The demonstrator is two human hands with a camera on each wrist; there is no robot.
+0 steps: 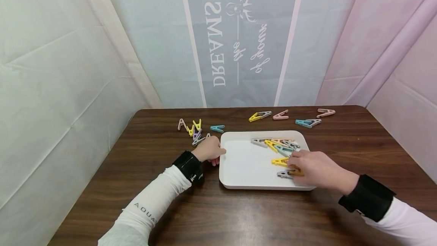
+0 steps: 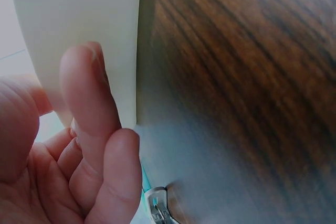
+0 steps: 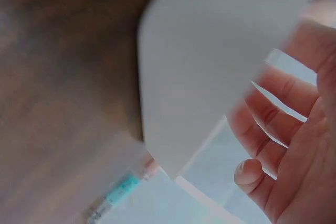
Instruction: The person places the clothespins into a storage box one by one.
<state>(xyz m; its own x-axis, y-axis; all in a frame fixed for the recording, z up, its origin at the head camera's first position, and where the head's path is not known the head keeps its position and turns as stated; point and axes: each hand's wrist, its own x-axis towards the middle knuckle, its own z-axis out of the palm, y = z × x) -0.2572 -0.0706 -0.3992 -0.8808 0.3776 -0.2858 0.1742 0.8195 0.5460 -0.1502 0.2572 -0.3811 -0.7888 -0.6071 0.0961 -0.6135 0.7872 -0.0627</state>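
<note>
Left hand (image 1: 209, 148) pinched tray (image 1: 247, 164); right hand (image 1: 314, 167) over tray's clips (image 1: 280, 162), grip unclear. Clips seemed light, stiff, best pinched by arms.

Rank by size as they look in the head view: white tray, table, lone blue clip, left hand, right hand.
1. Table
2. White tray
3. Right hand
4. Left hand
5. Lone blue clip
The hands' order reflects apparent size only.

Beyond the far edge of my dark wood-grained desk (image 1: 259, 215) I see a blue-grey curtain (image 1: 280, 18) with white lettering (image 1: 216, 44); off-white sheeting (image 1: 68, 94) hangs past the left edge, pinkish sheeting (image 1: 385, 41) past the right.
</note>
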